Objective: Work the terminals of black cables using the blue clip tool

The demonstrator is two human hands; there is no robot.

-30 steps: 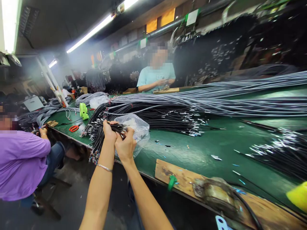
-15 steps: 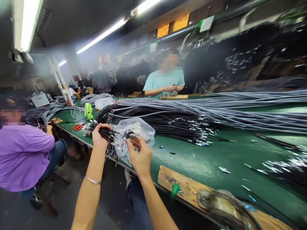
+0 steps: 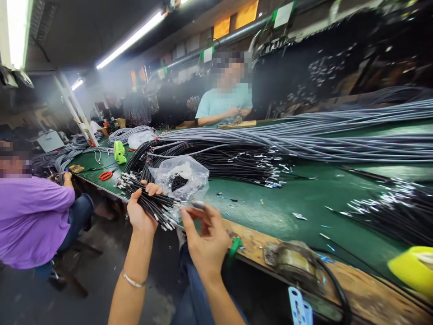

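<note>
My left hand (image 3: 141,216) is wrapped round a bundle of thin black cables (image 3: 157,204) with silvery ends, tilted down to the right. Just right of those ends is my right hand (image 3: 209,239), its thumb and forefinger pinched together. Whatever the pinch holds is too small to make out. A grey cover sits on one fingertip. Behind both hands lies an open clear plastic bag (image 3: 199,176) with small black pieces (image 3: 178,182) in it. Other black cables (image 3: 216,164) lie on the green table (image 3: 250,205) behind the bag.
Long grey cables (image 3: 314,146) run across the table. Red-handled scissors (image 3: 106,175) and a green fan-like object (image 3: 119,152) lie left. A wooden board (image 3: 252,237) with a metal device (image 3: 294,264) lines the near edge. Co-workers sit at left (image 3: 37,216) and opposite (image 3: 225,104).
My right hand has drawn back from the plastic bag toward the cable ends. The left hand's bundle has swung nearer to me. The view has shifted, showing a yellow object at right.
</note>
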